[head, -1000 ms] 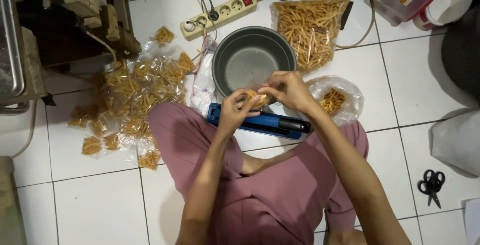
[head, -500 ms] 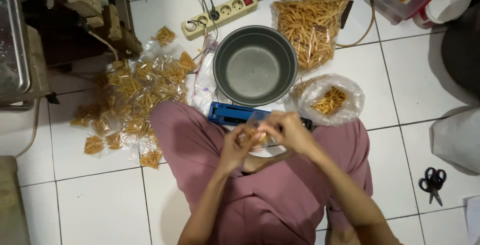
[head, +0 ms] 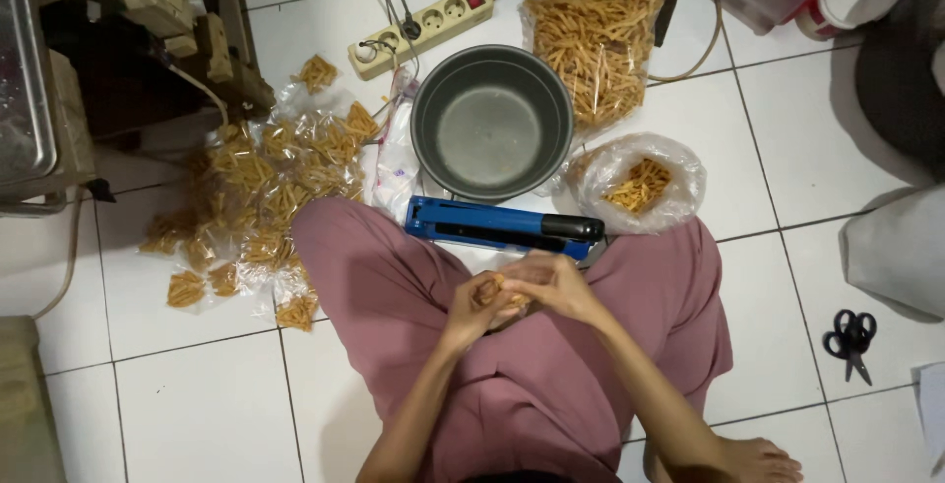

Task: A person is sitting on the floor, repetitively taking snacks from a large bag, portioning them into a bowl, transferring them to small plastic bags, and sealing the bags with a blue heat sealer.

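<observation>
Here the fingers of both hands are curled shut around a small packet [head: 495,293] of orange-yellow sticks, held over the lap just in front of the sealer [head: 502,228]. The left hand [head: 474,308] grips it from below and the side; the right hand [head: 553,286] pinches it from the other side, fingertips meeting the left's. The hands hide most of the packet, so only a sliver of snack shows between them, and its outline, long axis and the way it points cannot be made out.

The sealer, blue with a black handle end, lies across the tiles between the knees, its long axis running left to right and tilted slightly, handle toward the right. Just beyond it sits a grey pot [head: 491,121]. Beside the pot, a half-open bag [head: 640,181] holds loose sticks, and a larger bag [head: 600,45] lies past that. A heap of filled packets [head: 266,188] spreads on the left. Scissors [head: 851,340] lie well apart, at the right.
</observation>
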